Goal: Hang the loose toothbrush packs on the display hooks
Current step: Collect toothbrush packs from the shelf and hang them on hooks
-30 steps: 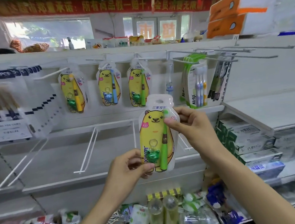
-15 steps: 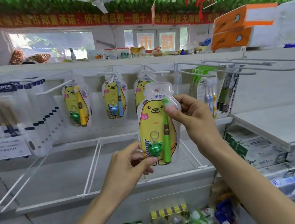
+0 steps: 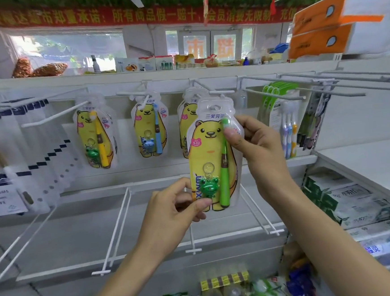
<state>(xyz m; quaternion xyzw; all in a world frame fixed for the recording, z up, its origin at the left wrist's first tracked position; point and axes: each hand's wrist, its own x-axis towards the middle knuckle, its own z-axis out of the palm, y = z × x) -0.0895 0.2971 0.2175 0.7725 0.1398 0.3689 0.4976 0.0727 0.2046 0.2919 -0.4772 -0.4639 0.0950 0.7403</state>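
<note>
Yellow bear toothbrush pack stands upright before the middle display hook; my left hand pinches its lower corner, my right hand clamps its upper edge, both arms raised.

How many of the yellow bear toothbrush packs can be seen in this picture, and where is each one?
4. One with a green brush is held in both hands; three hang on hooks: a yellow-brush pack, a blue-brush pack, and one partly covered behind the held pack. More may hang behind these.
</note>
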